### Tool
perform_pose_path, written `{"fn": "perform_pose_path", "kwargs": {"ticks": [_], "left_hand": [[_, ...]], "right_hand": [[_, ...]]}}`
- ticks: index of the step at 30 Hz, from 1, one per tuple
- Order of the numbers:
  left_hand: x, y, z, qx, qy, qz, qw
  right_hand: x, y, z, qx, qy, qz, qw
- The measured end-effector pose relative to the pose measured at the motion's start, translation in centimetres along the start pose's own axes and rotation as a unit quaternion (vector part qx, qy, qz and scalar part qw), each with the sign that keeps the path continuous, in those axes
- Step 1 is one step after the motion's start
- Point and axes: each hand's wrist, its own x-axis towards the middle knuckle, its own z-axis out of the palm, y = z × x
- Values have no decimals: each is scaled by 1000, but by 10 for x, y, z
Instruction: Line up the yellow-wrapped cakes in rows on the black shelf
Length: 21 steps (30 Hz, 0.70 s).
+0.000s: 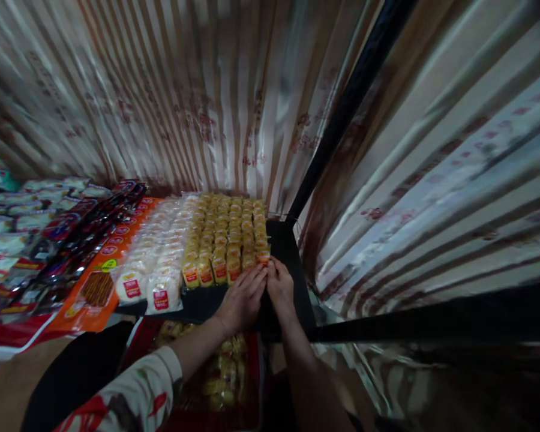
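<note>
Our left hand and our right hand meet at the front right corner of the yellow packets, which stand in close rows on a black surface. The fingertips of both touch the end packet, in the row farthest right; whether they grip it or only press against it (the light is dim here) we cannot tell. Just left of the yellow packets we see rows of white packets, then an orange bag and dark packets. Lower down, a red box holds more yellow packets
</note>
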Motion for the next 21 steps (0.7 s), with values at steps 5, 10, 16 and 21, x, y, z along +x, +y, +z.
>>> {"fn": "perform_pose_path", "kwargs": {"ticks": [5, 10, 16, 21], "left_hand": [[1, 0, 2, 58, -9, 32, 998], [1, -2, 5, 76, -3, 22, 997], [1, -4, 6, 73, 2, 24, 997], [2, -3, 8, 72, 7, 14, 997]], "right_hand": [[-6, -5, 1, 9, 7, 8, 1000], [-11, -9, -1, 46, -9, 15, 999], [-15, -9, -2, 52, -24, -18, 998], [-18, -8, -2, 53, -42, -7, 998]]}}
